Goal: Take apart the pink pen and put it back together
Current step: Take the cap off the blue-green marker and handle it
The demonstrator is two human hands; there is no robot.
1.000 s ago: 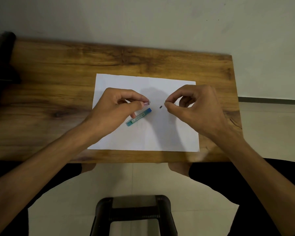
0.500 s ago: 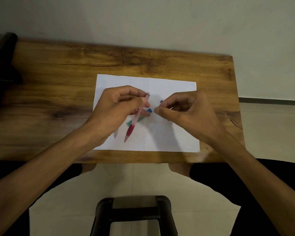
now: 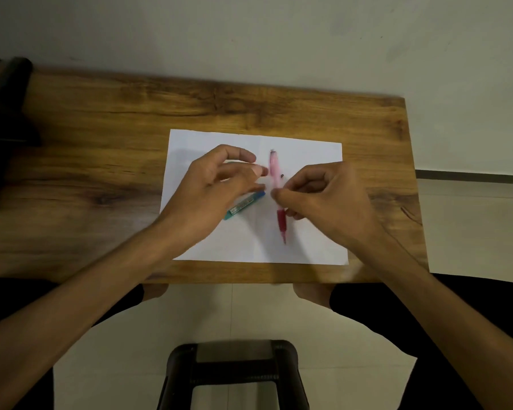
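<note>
— Which way does the pink pen lie?

— Its long axis runs nearly straight away from me across the white sheet, tilted only a little. The dark red grip and the tip point back toward my body; the pale pink end points toward the sheet's far edge and the wall. It looks blurred, so I cannot tell whether it rests on the sheet or is lifted off it.

— Who has it?

— My right hand pinches the barrel around its middle, thumb and fingertips closed on it. My left hand is just beside the upper part, fingers curled loosely and parted, gripping nothing; whether a fingertip touches the pen I cannot tell.

— Anything else on the sheet?

— A small blue-green case lies slanted, partly under my left hand, just left of the pen. A tiny dark speck sits right beside the barrel.

— And around the sheet?

— It lies on a wooden table, nearer the table's right and near edges. Bare wood stretches well to the sheet's left and beyond its far edge. A dark object sits at the table's left end. Toward me from the sheet, past the table edge, are pale floor tiles and a dark stool.
</note>
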